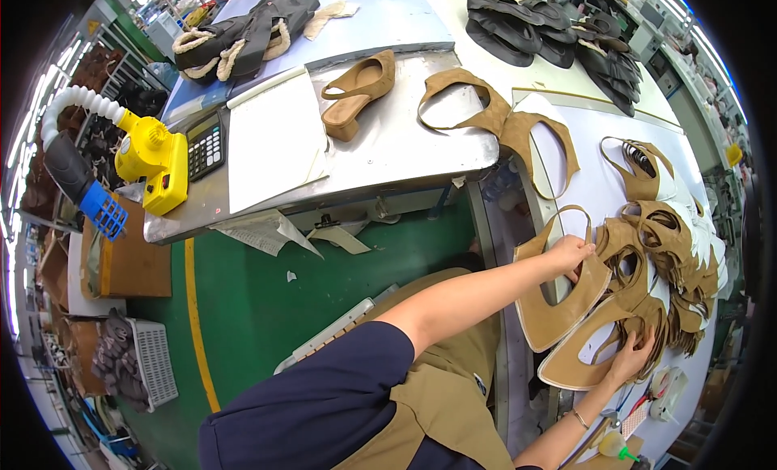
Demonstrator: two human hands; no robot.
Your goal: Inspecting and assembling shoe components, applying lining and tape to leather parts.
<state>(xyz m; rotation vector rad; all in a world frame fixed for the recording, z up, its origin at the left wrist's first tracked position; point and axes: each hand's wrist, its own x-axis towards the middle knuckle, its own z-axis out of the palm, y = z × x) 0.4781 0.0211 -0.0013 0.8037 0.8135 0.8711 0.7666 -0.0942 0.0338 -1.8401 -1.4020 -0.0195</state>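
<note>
A tan shoe upper (558,318) with a large cut-out and a pale lower edge hangs over the near edge of the right-hand table. My left hand (569,256) is closed on its strap, fingers pinched together. Just below it lies a second tan upper (576,358), also pale-edged. My right hand (632,358), with a thin bracelet at the wrist, grips the inner side of that one, its fingers curled and partly hidden. Beyond both hands, several more tan uppers (668,235) lie in overlapping piles, with white lining showing at the right.
On the metal table ahead are a finished tan slingback shoe (364,90), loose uppers (461,90), a paper pad (271,138), a calculator (206,145) and a yellow machine (166,167) with a hose. Black shoe parts (518,25) lie farther back. A glue bottle (615,446) stands lower right.
</note>
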